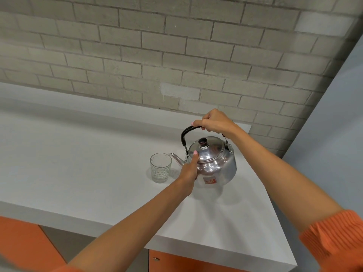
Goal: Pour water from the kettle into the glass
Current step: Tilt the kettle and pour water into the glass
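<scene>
A shiny metal kettle (215, 165) with a black knob on its lid and an orange sticker is tilted to the left above the white counter. My right hand (213, 121) is closed around its black arched handle. My left hand (189, 171) presses against the kettle's left side, thumb on the lid's edge. The spout tip (170, 154) sits over the rim of a clear patterned glass (160, 167), which stands upright on the counter just left of the kettle. Water shows at the spout's tip.
The white counter (78, 154) runs along a grey brick wall (157, 55). Its front edge and right corner lie near me, with orange cabinet fronts (23, 244) below. A pale wall (334, 124) rises at the right.
</scene>
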